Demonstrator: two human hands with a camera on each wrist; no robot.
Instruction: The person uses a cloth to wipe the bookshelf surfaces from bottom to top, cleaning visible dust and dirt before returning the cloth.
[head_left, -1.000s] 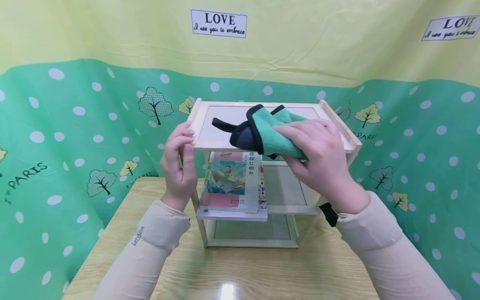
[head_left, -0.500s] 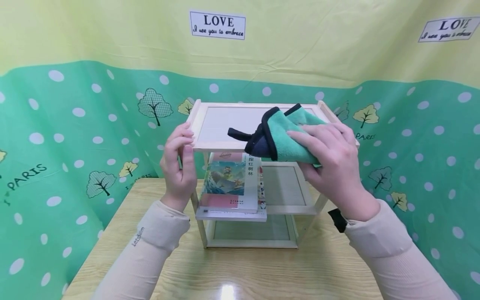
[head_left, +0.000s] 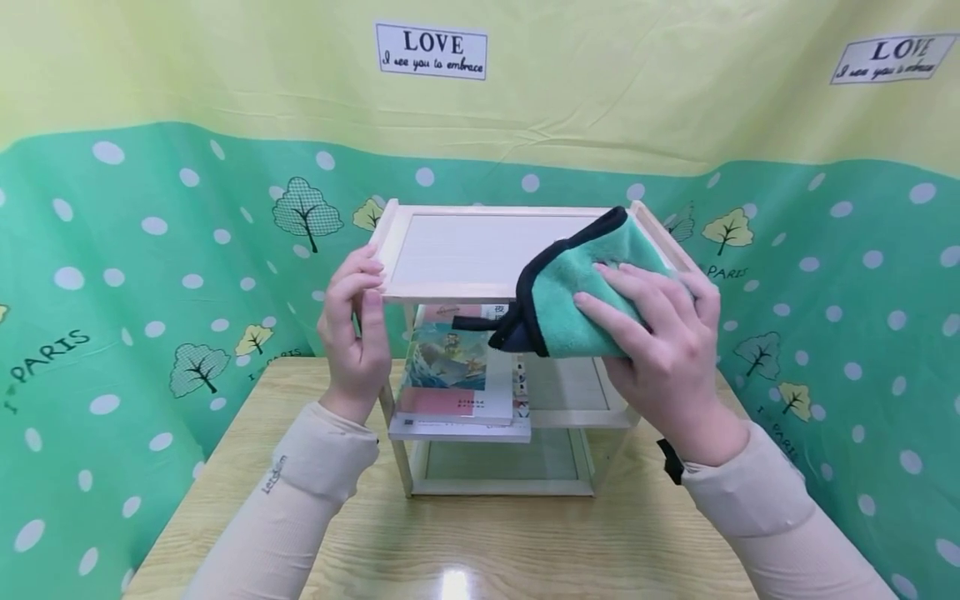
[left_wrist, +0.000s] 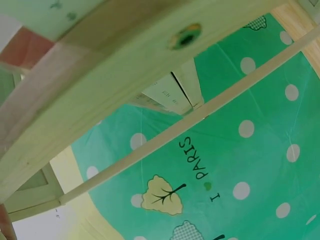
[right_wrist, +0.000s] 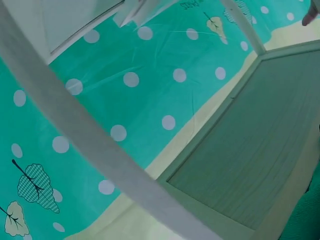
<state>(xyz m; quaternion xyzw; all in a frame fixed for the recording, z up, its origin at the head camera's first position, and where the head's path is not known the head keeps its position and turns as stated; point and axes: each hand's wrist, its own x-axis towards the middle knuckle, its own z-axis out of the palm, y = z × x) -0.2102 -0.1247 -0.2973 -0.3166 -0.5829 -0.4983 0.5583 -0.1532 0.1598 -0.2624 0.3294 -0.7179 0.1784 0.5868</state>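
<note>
My left hand (head_left: 354, 333) grips the front left corner of a pale wooden shelf rack (head_left: 465, 252), fingers over the side rail and thumb at the front edge. In my right hand (head_left: 667, 354) is a folded green cleaning cloth (head_left: 581, 304) with black trim, a dark blue inner side and a black hanging loop. The cloth lies at the front right of the top shelf and drapes over its front edge. In the right wrist view a bit of the green cloth (right_wrist: 305, 217) shows at the lower right. The left wrist view shows a wooden side piece (left_wrist: 115, 80) up close.
A stack of books (head_left: 450, 362) lies on the left of the middle shelf, jutting past its front. The bottom shelf (head_left: 502, 458) sits low over the wooden table (head_left: 420, 550). A green and yellow curtain (head_left: 112, 250) surrounds the table on three sides.
My right hand has moved the cloth to the right and down toward the shelf's front edge, and the cloth now looks more spread. My left hand stays at the corner.
</note>
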